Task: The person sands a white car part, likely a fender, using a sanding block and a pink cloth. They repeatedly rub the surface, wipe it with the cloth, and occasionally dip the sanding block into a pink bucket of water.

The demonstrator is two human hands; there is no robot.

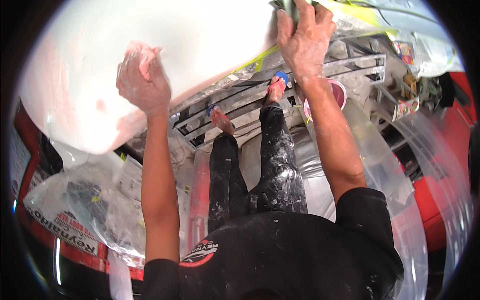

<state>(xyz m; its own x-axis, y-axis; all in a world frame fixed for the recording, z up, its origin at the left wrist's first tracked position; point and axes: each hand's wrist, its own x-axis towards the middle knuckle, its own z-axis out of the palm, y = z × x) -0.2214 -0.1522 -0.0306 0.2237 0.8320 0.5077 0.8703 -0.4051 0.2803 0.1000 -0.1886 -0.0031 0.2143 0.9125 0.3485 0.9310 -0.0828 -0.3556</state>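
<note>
A large white curved panel fills the upper left, with pinkish patches showing along its lower edge. My left hand is closed around a crumpled pink rag against the panel's surface. At the top, close to the panel's right side, my right hand grips a dark grey-green pad. The frame's upper edge cuts off part of that pad, so its kind is unclear. Pale dust coats both hands.
Below the panel lies a metal frame of bars, near my sandalled feet. A pink bucket stands under my right forearm. Clear plastic sheeting hangs at the right before red bodywork; more plastic sheeting lies at the left.
</note>
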